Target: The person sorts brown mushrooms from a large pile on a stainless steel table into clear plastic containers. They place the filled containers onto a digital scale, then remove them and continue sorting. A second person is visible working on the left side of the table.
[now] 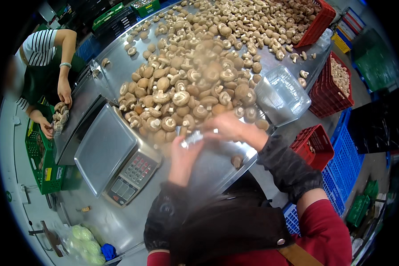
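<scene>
A large heap of brown shiitake mushrooms (pixel 183 96) lies on the steel table (pixel 119 229). My left hand (pixel 186 151) is at the near edge of the heap, its fingers against a shiny clear plastic piece (pixel 192 139), perhaps a tray; a mushroom stem or cap stands just beyond it. My right hand (pixel 224 126) is blurred, close to the right side of that piece and over the mushrooms; what it holds cannot be told. Stacked clear plastic trays (pixel 282 94) rest to the right of the heap. A digital scale (pixel 108 151) with a bare metal pan stands left of my left hand.
At the left, a co-worker (pixel 43 66) handles a tray of mushrooms (pixel 60 116) above a green crate (pixel 43 159). Red crates (pixel 329 89) and blue crates (pixel 345 156) stand right of the table. Bagged pale green produce (pixel 84 242) lies at the lower left.
</scene>
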Demonstrator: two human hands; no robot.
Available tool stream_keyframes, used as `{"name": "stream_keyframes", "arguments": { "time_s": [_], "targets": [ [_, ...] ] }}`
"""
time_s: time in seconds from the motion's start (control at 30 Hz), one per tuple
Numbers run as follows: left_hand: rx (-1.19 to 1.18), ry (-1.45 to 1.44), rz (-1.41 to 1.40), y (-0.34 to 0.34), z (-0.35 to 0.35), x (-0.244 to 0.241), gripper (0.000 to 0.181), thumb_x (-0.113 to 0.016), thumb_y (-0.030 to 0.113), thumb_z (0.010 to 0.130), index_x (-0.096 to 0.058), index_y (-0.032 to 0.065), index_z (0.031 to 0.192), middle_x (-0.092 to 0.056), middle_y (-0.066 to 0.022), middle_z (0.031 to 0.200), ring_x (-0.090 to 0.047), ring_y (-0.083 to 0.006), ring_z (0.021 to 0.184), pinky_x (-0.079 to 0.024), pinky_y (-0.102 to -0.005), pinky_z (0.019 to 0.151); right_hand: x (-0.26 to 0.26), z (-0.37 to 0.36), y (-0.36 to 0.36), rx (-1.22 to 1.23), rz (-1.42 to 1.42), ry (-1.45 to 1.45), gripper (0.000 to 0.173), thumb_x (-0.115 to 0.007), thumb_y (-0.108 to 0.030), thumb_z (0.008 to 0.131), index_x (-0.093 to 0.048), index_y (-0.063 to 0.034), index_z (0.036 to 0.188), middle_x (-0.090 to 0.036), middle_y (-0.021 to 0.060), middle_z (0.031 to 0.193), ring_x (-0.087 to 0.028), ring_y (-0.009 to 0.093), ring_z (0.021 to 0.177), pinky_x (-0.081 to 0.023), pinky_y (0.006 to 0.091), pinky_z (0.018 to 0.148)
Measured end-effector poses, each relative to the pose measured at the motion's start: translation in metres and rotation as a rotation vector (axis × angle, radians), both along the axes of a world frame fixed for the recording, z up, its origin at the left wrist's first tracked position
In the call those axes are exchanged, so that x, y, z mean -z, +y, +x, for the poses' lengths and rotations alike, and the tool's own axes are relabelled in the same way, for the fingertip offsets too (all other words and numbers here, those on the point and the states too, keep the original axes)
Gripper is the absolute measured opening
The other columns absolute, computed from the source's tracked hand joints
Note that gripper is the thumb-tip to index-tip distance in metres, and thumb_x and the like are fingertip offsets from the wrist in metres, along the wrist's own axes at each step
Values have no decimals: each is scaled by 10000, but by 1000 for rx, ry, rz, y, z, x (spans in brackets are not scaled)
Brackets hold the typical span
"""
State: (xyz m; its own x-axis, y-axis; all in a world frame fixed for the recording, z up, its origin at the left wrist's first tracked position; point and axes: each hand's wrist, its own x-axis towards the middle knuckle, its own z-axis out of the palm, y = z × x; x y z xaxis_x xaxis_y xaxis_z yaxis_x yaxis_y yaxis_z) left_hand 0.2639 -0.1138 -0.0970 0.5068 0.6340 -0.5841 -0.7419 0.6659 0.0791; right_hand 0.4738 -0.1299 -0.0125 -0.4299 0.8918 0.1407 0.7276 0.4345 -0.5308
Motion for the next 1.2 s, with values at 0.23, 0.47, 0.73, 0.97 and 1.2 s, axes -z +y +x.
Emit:
{"name": "stream_keyframes", "arguments": {
  "time_s": [0.23, 0.47, 0.73, 0.97, 1.2],
  "targets": [
    [82, 155, 26, 48, 30, -7, 439, -487, 82, 807, -403, -123, 1186, -457, -296, 1190, -493, -430, 1102, -483, -561, 952, 26, 6, 73, 388, 234, -257, 421, -599, -448, 824, -636, -157, 1126, -510, 136, 1299, -434, 337, 1236, -391, 517, 967],
    [237, 123, 288, -12, -11, 57, 518, -440, -57, 727, -453, -44, 1245, -488, -249, 1295, -505, -399, 1185, -429, -569, 1009, 39, -58, -55, 316, 110, -142, 625, -608, -418, 844, -466, -34, 1316, -380, 161, 1429, -309, 325, 1362, -289, 570, 1043],
    [119, 159, 365, -89, -47, 12, 860, -428, -79, 668, -242, 154, 1475, -401, -188, 1416, -451, -388, 1267, -448, -558, 983, 8, -55, -126, 164, 74, 253, 410, -698, -94, 766, -587, -62, 1159, -564, 146, 1228, -550, 334, 1102, -445, 420, 904],
    [-32, 309, 362, -85, -97, -29, 834, -442, -25, 657, -285, 116, 1463, -453, -169, 1371, -538, -384, 1151, -538, -518, 875, -4, -52, -99, 410, 210, 473, 278, -641, -18, 803, -620, -37, 1080, -637, 143, 1153, -637, 304, 965, -511, 354, 821],
    [-215, 353, 564, -27, -199, -81, 742, -431, -20, 661, -372, 34, 1399, -491, -195, 1333, -566, -432, 1112, -556, -492, 853, 34, -61, -94, 451, 7, 201, 400, -641, -74, 831, -536, -75, 1217, -483, 147, 1337, -511, 351, 1165, -444, 405, 940]
  ]
}}
